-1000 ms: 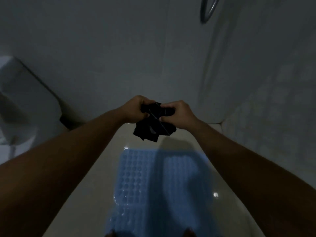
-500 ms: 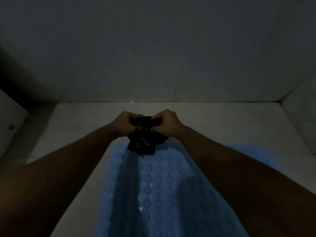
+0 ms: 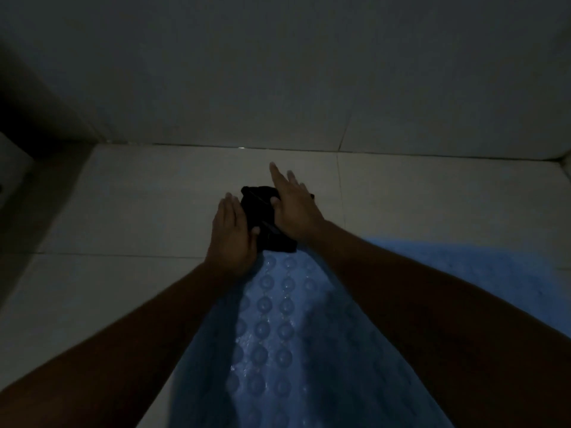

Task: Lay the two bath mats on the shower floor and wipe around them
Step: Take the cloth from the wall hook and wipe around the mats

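Black crumpled cloth (image 3: 266, 222) on the pale tiled shower floor (image 3: 148, 199), at the blue studded rubber mat's (image 3: 273, 322) far end. Left hand (image 3: 232, 239) and right hand (image 3: 294, 208) lie flat on it, grip released. Wiping step, I'd say; next, sweep it around the mat.

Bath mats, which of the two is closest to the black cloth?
The bumpy mat between the forearms, reaching the black cloth; the other mat lies right of the right arm.

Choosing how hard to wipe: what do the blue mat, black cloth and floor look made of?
The blue mat: likely soft plastic or rubber, glossy, rows of moulded round bumps. The black cloth: soft matte fabric, bunched in folds. The floor: seemingly glazed tile, smooth, pale, thin grout lines.
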